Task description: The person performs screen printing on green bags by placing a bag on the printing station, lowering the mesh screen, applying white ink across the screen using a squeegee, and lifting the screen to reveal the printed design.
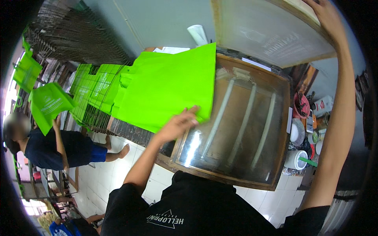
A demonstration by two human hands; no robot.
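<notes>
A stack of bright green fabric bags (pixel 169 86) lies left of the glass-topped table (pixel 244 126), its right edge overlapping the glass. Over the near right corner of the top bag is my left hand (pixel 179 124), slightly blurred, fingers stretched out and apart; whether they press on the fabric I cannot tell. My right hand (pixel 325 15) reaches up at the top right, its fingers hooked over the edge of a raised screen-printing frame (pixel 271 33). The frame is tilted up behind the glass, with pale lettering on its mesh. Part of that hand is cut off by the picture's edge.
Pale tubes show beneath the glass. On the right are a red bowl (pixel 301 105), a white tub (pixel 295 160) with a green handle, and bottles. At left, a person (pixel 59 147) holds a green bag (pixel 51 103) beside wire racks (pixel 102 88) carrying more bags.
</notes>
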